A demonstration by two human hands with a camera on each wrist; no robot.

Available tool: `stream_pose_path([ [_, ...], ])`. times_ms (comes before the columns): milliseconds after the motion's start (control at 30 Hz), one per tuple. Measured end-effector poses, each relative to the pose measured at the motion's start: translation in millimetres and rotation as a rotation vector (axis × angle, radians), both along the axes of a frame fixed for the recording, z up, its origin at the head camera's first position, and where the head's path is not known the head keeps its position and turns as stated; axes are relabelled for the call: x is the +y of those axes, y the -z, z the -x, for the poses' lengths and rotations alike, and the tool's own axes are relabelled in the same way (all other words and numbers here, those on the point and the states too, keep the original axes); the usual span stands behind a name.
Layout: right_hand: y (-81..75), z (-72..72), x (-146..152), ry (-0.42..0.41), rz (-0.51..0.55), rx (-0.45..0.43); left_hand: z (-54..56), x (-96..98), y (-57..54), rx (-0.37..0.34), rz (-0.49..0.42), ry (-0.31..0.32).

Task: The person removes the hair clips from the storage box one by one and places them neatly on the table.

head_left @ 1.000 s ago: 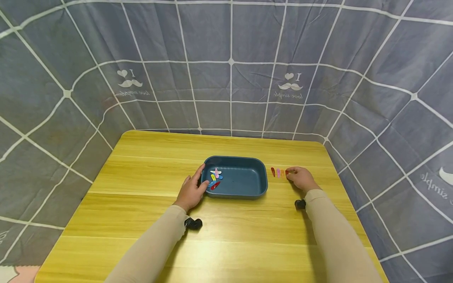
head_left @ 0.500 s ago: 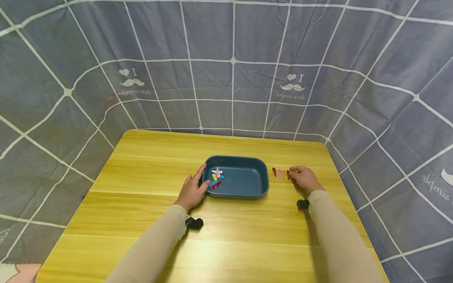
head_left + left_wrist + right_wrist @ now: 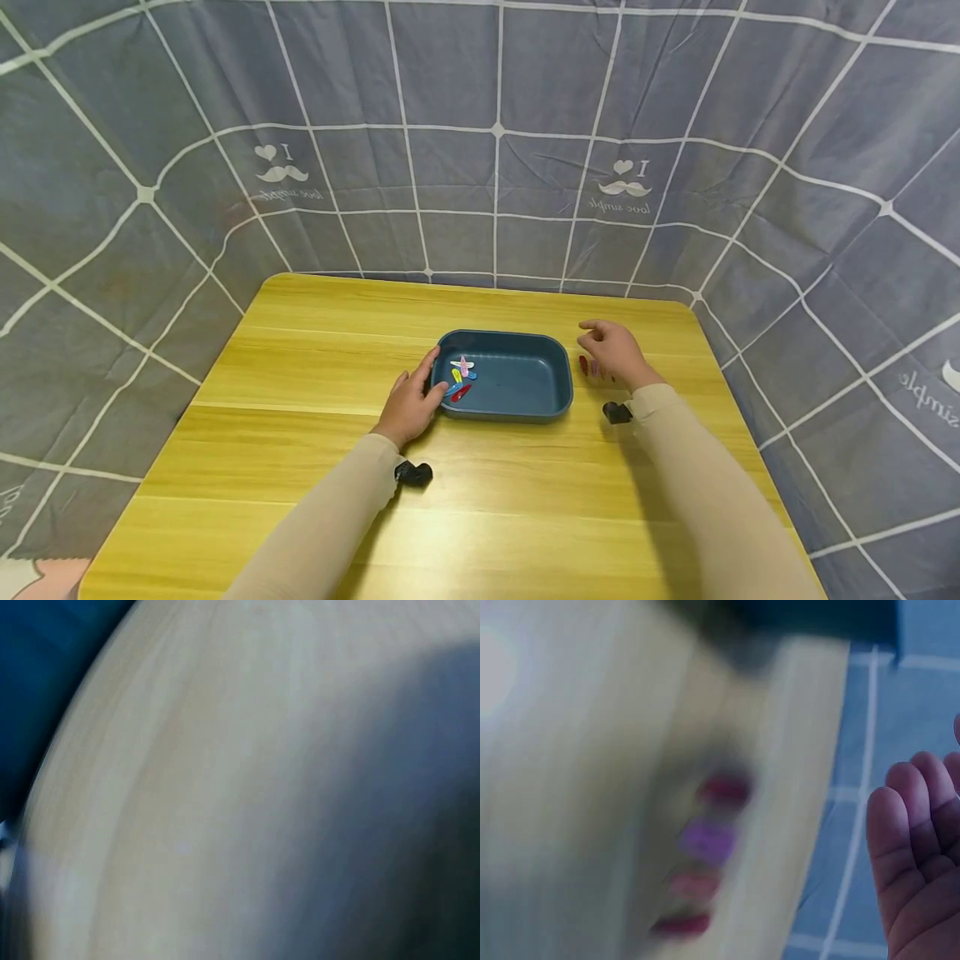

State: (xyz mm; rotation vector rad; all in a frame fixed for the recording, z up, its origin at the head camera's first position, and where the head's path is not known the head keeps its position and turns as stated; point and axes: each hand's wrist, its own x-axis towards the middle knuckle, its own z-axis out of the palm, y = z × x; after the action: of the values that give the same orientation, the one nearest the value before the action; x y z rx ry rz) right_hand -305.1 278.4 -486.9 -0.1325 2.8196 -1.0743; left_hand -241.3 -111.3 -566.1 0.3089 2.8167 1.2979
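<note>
My left hand [image 3: 408, 406] holds the left end of a dark blue plastic tray [image 3: 517, 390], thumb over the rim and fingers along the outside. Several snap hair clips lie at the tray's left side, among them a red clip [image 3: 461, 393], a yellow clip [image 3: 457, 377] and a pink clip [image 3: 464, 363]. Right of the tray, my right hand [image 3: 617, 354] is raised over a row of clips, with thumb and forefinger apart and no clip visible between them. In the right wrist view the row shows a dark red clip [image 3: 727, 789], a purple clip [image 3: 707, 841], an orange-pink clip [image 3: 694, 885] and another red clip [image 3: 681, 925].
The wooden table [image 3: 495, 508] reaches back to a grey-blue checked curtain [image 3: 450, 175], which also hangs on both sides. A black wrist camera [image 3: 414, 474] sits on the left wrist, another camera [image 3: 617, 412] on the right. The left wrist view is mostly blurred tabletop.
My right hand has let go of the red clip at the row's right end, lifted, and moved left and away from me over the row. The left hand stays on the tray.
</note>
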Motion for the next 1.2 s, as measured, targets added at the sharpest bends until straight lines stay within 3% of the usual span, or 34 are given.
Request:
stream_pose_path([
  [133,-10.5,2.1,-28.8,-0.074,0.032,-0.033,0.1,0.0,0.6,-0.002,-0.004,0.002],
  [400,-16.6,4.7,-70.8,-0.211,0.026,-0.020,0.2,0.8,2.0,-0.004,-0.007,0.004],
  [800,-7.4,9.9,-113.1,-0.380,0.036,-0.035,0.5,0.1,6.3,0.008,-0.006,0.000],
  [1200,-4.2,15.3,-134.1,-0.412,0.035,-0.061,-0.8,-1.5,5.5,0.022,-0.010,-0.007],
])
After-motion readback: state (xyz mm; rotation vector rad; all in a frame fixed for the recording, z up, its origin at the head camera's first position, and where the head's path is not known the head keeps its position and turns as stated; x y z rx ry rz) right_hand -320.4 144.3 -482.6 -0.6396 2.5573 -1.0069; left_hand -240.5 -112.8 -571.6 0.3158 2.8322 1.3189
